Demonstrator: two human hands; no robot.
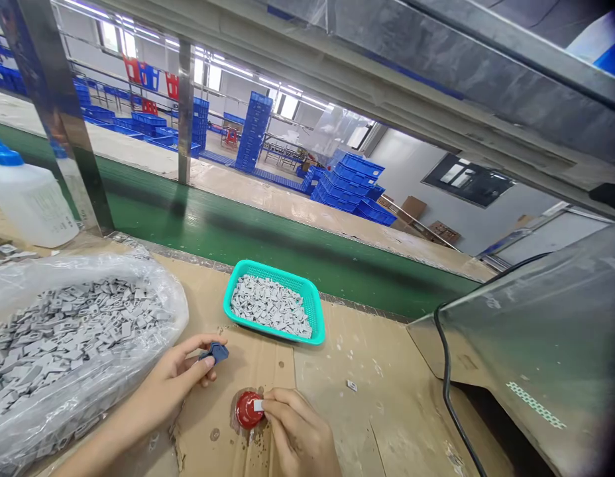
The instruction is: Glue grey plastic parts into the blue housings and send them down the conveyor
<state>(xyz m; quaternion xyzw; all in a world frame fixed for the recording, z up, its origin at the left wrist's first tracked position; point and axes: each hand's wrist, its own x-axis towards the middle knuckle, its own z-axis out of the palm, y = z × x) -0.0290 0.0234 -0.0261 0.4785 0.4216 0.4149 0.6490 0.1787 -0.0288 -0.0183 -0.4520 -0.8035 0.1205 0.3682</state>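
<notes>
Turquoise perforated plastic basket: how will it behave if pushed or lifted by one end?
The turquoise perforated plastic basket looks thin-walled, so its rim may flex a little. Low and wide, it should slide rather than tip when pushed. Lifted at one end, the small loose grey pieces would probably slide toward the low side.

Cardboard (342, 424), teal basket (315, 311), plastic bag (177, 301), red object (246, 411), possibly dish
</notes>
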